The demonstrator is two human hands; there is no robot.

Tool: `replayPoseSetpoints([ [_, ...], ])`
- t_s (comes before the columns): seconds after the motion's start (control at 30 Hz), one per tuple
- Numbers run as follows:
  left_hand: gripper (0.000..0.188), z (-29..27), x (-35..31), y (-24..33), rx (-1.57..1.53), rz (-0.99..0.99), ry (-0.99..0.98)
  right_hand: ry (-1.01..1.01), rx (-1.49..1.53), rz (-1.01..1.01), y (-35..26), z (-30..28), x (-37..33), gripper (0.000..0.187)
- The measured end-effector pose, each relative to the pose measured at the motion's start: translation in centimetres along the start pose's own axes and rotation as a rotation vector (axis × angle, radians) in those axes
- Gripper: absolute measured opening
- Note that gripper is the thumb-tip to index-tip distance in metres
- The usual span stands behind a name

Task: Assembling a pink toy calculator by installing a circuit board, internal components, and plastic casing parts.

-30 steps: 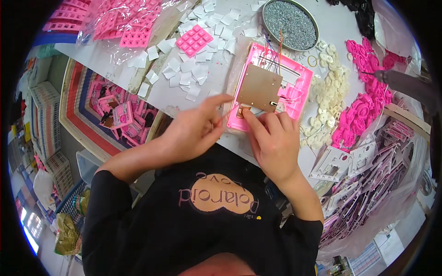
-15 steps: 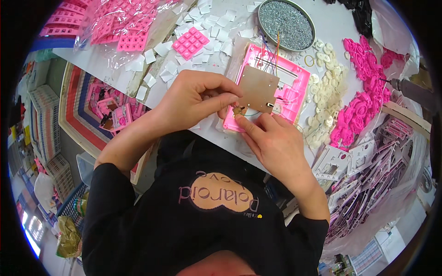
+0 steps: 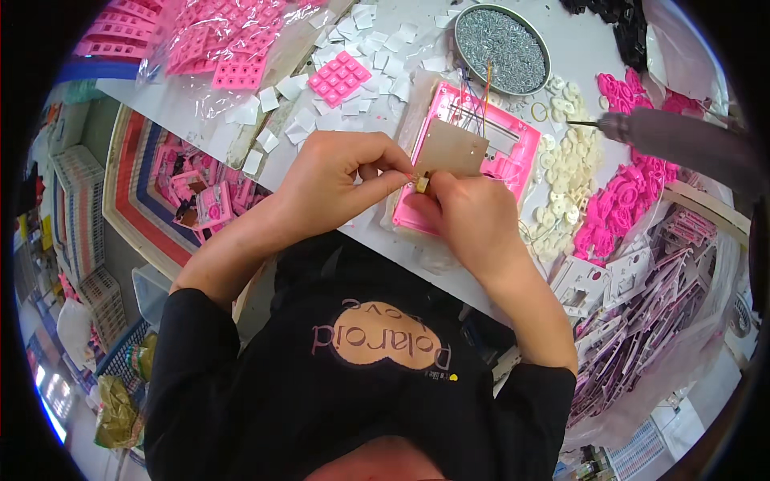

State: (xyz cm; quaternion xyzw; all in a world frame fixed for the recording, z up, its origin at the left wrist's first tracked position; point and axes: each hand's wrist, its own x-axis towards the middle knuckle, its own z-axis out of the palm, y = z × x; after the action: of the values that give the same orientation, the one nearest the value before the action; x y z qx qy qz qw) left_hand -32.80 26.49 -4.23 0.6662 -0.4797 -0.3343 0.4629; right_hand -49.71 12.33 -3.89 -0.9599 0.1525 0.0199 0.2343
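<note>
Two hands meet at a yellowish part; shirt lettering appears upside-down.

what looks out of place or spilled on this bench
Small white squares lie scattered at odd angles around the pink keypad, as if spilled, whereas the screws sit in a round tray. The pink casing shows no obvious damage.

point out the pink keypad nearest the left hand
The pink keypad lying alone among the white paper squares, just beyond the left hand; the other keypads are heaped together at the clear plastic bag, farther off.
</note>
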Motion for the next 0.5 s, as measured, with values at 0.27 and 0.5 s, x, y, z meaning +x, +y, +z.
replayPoseSetpoints([
  [0.27,0.009,1.2,0.1,1.2,0.06,0.096,0.063,0.059,0.408,0.101,0.3,-1.1,-1.5,0.022],
  [0.5,0.017,3.9,1.0,1.7,0.098,0.287,0.037,0.043,1.186,0.385,1.8,-3.2,-4.0,0.02],
])
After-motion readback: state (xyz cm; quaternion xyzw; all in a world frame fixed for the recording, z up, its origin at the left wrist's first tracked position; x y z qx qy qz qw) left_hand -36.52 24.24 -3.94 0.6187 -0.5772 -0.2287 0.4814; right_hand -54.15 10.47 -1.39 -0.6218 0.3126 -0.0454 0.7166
